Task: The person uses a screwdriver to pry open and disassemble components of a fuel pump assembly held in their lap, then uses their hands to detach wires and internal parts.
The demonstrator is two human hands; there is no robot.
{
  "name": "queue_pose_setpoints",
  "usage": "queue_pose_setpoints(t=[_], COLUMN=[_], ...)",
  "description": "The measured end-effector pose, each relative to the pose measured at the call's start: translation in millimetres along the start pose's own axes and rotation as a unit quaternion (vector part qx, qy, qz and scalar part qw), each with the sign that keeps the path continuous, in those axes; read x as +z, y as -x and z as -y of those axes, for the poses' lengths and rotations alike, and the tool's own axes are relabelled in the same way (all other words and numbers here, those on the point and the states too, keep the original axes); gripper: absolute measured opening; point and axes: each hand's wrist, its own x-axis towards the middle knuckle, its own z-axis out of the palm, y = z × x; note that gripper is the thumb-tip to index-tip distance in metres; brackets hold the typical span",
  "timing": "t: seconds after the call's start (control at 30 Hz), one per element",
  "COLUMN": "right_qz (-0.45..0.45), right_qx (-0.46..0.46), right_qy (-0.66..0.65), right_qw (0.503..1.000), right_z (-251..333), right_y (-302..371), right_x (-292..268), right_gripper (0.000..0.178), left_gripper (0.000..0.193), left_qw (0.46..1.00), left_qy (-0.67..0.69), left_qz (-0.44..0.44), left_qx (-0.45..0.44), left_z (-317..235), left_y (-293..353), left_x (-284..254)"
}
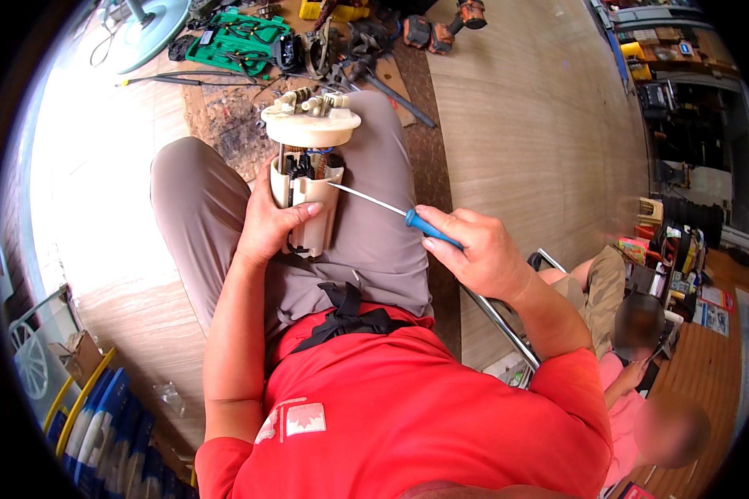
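Observation:
A cream-white fuel pump module (312,218) stands upright between my thighs, its round flanged top (312,129) raised above the cup on a metal rod. Dark parts and coloured wires show in the gap between top and cup. My left hand (273,218) is wrapped round the cup's left side, thumb across its front. In my right hand (474,249) is a screwdriver (423,223) with a blue handle, gripped with thumb and fingers. Its thin shaft points left, and the tip meets the cup's upper right rim or lies just in front of it; I cannot tell which.
Ahead on the floor lie a green tool case (237,43), a long dark bar (401,101), orange-and-black power tools (441,35) and a stained cardboard sheet (225,125). A pale round stand base (154,33) is at far left. People sit by a wooden counter (691,374) at right.

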Motion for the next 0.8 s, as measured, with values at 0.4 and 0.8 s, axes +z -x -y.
queue_pose_setpoints(t=[0.4,0.8], right_qz=[-0.004,0.028], right_qx=[0.055,0.038], right_qy=[0.015,0.052], right_qw=[0.998,0.998], right_z=[15,13], right_y=[0,-21], right_x=[4,-5], right_gripper=[0.036,0.035], left_gripper=[0.108,0.106], left_qw=[0.985,0.978], left_qy=[-0.149,-0.182], left_qz=[-0.024,-0.055], left_qx=[0.08,0.085], left_z=[15,26], left_y=[-2,-5], left_x=[6,10])
